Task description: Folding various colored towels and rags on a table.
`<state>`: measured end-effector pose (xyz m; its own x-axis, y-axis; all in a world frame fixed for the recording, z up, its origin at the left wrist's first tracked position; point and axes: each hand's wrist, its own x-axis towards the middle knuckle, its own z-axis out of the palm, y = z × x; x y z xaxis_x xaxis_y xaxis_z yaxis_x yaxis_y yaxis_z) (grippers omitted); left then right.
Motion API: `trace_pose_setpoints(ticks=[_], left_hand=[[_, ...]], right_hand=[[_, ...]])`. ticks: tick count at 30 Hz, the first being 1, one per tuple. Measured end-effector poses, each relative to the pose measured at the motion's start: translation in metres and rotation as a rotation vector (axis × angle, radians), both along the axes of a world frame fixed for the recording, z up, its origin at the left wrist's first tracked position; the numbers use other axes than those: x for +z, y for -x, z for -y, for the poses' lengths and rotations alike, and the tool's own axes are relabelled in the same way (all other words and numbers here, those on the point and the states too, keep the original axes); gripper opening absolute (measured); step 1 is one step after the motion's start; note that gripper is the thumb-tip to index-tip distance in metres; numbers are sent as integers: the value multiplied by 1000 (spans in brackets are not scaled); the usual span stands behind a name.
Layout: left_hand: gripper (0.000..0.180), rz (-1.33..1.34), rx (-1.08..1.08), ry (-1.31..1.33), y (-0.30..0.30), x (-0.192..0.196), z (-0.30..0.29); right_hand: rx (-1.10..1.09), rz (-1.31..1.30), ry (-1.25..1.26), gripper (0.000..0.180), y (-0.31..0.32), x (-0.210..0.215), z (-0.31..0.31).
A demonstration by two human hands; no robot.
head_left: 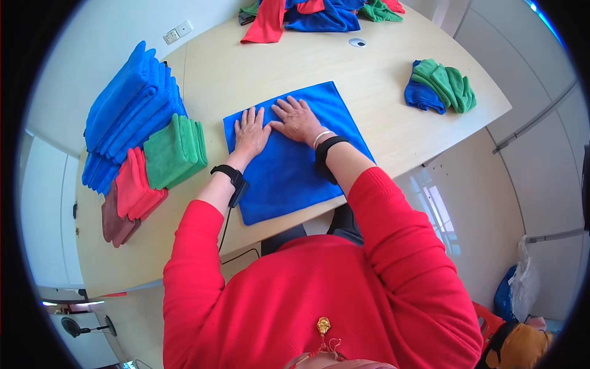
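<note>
On a pale table, a blue cloth lies spread flat in front of us, close to the near edge. Our left hand and right hand rest palm down on its far part, fingers spread and pinching nothing, thumbs meeting or almost so, fingertips at about the far edge. To smooth it well, we judge, we should press evenly with both palms and stroke outward from the middle to the corners, lightly enough that the cloth does not skid or slip over the near edge. Our black wristbands could snag, so we would hold the wrists a little raised. To the left stand folded blue cloths, with green cloths and red cloths nearer us; to the right, well apart, lies a loose green and blue bundle
</note>
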<state>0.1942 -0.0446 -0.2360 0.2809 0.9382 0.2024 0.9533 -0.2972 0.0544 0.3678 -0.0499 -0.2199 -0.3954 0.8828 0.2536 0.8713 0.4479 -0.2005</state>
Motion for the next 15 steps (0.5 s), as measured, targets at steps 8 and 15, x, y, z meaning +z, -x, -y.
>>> trace_pose_setpoints(ticks=[8, 15], left_hand=[[63, 42, 198, 8, 23, 1, -2], [69, 135, 336, 162, 34, 13, -1]], right_hand=[[-177, 58, 16, 58, -77, 0, -42], [-483, 81, 91, 60, -116, 4, -36]])
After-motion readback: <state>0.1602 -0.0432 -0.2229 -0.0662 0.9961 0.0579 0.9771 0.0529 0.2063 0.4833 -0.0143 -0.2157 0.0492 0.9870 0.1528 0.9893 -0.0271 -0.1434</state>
